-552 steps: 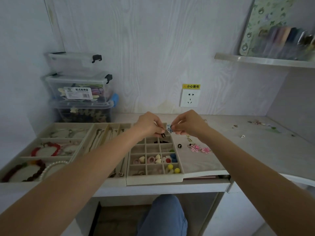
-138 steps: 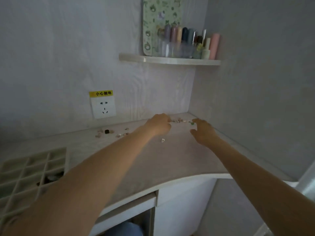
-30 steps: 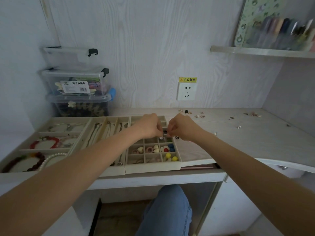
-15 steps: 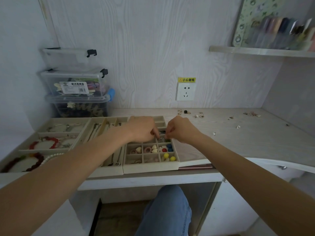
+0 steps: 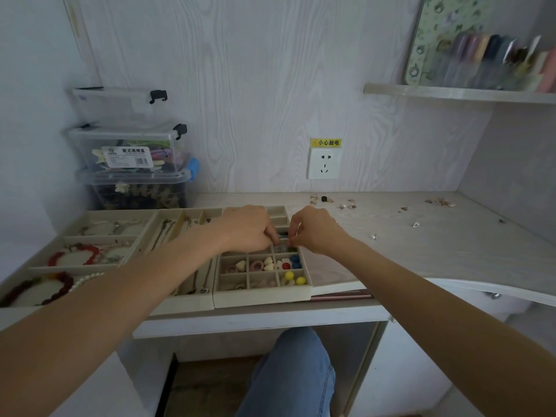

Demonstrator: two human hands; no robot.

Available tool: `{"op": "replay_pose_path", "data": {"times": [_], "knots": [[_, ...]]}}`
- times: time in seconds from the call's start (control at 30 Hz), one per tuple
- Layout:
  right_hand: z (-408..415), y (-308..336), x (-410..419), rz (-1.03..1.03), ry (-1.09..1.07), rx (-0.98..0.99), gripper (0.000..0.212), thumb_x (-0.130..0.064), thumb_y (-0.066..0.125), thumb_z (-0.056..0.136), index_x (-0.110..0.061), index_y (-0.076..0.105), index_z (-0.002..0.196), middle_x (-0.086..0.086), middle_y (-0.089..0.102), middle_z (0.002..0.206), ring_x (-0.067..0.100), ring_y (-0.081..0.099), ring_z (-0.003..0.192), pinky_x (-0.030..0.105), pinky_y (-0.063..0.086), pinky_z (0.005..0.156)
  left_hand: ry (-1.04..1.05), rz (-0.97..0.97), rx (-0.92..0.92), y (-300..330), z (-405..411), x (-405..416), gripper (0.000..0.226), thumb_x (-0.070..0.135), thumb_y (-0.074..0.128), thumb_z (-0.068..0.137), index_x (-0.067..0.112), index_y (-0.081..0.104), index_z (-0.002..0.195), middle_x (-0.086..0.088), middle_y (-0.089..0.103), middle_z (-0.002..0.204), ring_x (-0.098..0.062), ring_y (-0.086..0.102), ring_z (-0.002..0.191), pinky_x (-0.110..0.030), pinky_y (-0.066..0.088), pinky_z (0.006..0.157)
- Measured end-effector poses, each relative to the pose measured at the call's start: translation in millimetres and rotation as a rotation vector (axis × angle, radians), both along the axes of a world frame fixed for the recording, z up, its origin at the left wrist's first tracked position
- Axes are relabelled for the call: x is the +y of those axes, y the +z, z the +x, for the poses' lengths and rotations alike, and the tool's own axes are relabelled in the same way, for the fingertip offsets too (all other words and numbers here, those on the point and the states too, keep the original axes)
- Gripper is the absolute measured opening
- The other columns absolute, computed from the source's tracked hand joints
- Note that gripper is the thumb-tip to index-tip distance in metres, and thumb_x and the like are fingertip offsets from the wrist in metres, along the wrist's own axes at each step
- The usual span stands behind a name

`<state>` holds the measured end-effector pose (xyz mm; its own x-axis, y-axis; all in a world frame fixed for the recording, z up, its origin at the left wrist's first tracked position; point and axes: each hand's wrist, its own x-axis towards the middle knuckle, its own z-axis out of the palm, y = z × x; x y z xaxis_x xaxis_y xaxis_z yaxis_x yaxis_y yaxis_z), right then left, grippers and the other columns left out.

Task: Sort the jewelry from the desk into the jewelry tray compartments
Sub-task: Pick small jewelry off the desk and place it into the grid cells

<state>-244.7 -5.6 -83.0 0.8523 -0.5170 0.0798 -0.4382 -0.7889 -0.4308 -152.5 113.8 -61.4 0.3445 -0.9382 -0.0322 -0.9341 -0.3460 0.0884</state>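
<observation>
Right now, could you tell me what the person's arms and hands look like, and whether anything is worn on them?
Both forearms are bare for their whole visible length, with no sleeves in view. The left hand and right hand wear no gloves, and no watch, bracelet or ring shows on either wrist or hand. The fingertips are too small to tell about the nails. Blue jeans cover the leg below the desk.

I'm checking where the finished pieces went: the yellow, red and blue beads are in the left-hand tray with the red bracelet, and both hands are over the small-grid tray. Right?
Not quite. The head view shows the yellow, red and blue beads in the small-grid tray, at its near right compartments, not in the left-hand tray with the red bracelet. Both hands, left and right, are indeed over the small-grid tray.
</observation>
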Motion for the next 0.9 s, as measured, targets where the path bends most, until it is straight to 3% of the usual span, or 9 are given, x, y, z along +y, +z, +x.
{"op": "replay_pose_path", "data": {"times": [0.17, 0.27, 0.4, 0.63, 0.9], "knots": [[4.3, -0.9, -2.6, 0.022, -0.022, 0.037, 0.018, -0.015, 0.068, 0.083, -0.003, 0.069, 0.097, 0.013, 0.068, 0.101, 0.023, 0.065, 0.093, 0.033, 0.054, 0.084, -0.011, 0.023, 0.013, -4.3, -0.5, 0.8, 0.041, 0.006, 0.044, 0.091, 0.032, 0.068, 0.111, 0.008, 0.060, 0.125, -0.007, 0.052, 0.103, -0.020, 0.041, 0.086], [9.5, -3.1, -5.6, 0.022, -0.037, 0.071, 0.023, -0.017, 0.068, 0.083, -0.001, 0.067, 0.100, 0.013, 0.068, 0.102, 0.024, 0.065, 0.093, 0.036, 0.055, 0.086, 0.005, 0.019, 0.003, -3.5, -2.5, 1.0, 0.042, 0.005, 0.043, 0.090, 0.031, 0.068, 0.111, 0.009, 0.061, 0.125, -0.002, 0.048, 0.092, -0.018, 0.041, 0.080], [13.7, -2.8, -7.5, 0.022, -0.049, 0.083, 0.027, -0.019, 0.070, 0.082, -0.003, 0.066, 0.104, 0.015, 0.067, 0.102, 0.026, 0.066, 0.091, 0.037, 0.055, 0.085, 0.014, 0.026, -0.012, -1.7, -5.9, 1.1, 0.042, 0.005, 0.044, 0.089, 0.029, 0.067, 0.116, 0.007, 0.057, 0.128, -0.005, 0.050, 0.098, -0.018, 0.039, 0.079], [13.0, -5.5, -8.8, 0.038, -0.059, 0.075, 0.027, -0.018, 0.070, 0.082, -0.003, 0.066, 0.104, 0.015, 0.066, 0.104, 0.026, 0.065, 0.091, 0.039, 0.055, 0.086, 0.019, 0.026, 0.006, 0.5, -7.0, 3.7, 0.047, 0.002, 0.044, 0.089, 0.030, 0.062, 0.122, 0.001, 0.053, 0.130, -0.004, 0.040, 0.089, -0.016, 0.036, 0.073], [10.2, -12.4, -4.2, -0.052, -0.088, 0.020, 0.017, -0.018, 0.069, 0.083, -0.006, 0.066, 0.094, 0.010, 0.067, 0.097, 0.026, 0.064, 0.088, 0.041, 0.055, 0.082, 0.021, 0.054, -0.031, 2.1, -10.2, 3.4, 0.049, 0.003, 0.044, 0.088, 0.029, 0.060, 0.126, 0.001, 0.051, 0.133, -0.008, 0.047, 0.099, -0.017, 0.035, 0.074]]}}
